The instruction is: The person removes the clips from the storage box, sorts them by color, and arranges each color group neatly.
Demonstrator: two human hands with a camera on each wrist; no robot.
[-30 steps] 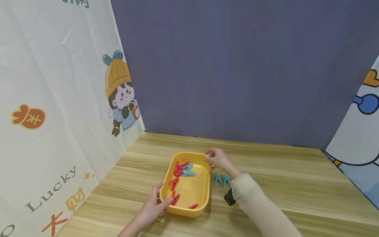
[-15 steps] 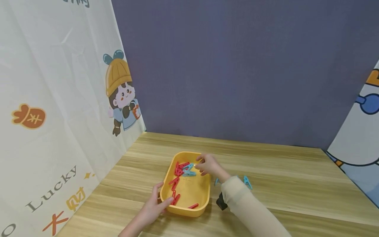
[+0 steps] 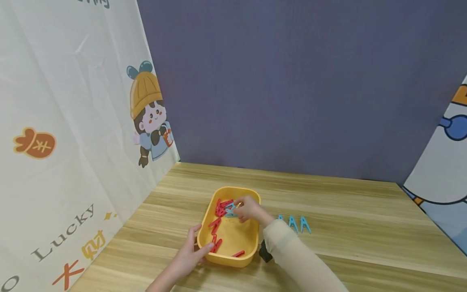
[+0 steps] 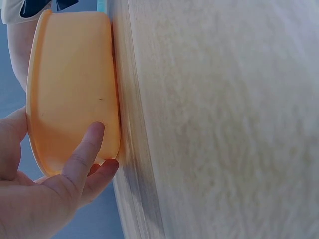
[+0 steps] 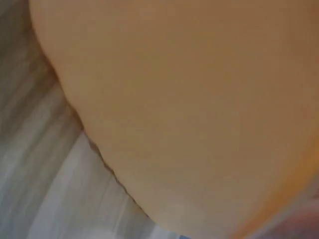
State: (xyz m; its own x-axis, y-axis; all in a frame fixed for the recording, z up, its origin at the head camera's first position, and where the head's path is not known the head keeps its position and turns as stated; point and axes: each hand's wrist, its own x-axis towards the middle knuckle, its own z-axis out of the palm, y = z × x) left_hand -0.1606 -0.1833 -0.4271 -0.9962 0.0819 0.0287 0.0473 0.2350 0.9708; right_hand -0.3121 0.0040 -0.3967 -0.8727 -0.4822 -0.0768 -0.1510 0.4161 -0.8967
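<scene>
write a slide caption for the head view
Left hand holding a yellow bin on a wood-grain table, right hand inside it beside blue clips, red clips nearby.

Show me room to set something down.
Bare: wood-grain table right of the blue plastic clothespin row and left of the yellow plastic tub. Crowded: the tub's far end, with red plastic clothespins, blue ones and the right hand.

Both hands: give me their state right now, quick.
Left hand: holding the yellow tub by its near-left corner.
Right hand: at the tub's blue clothespins; whether it grips one cannot be told.
</scene>
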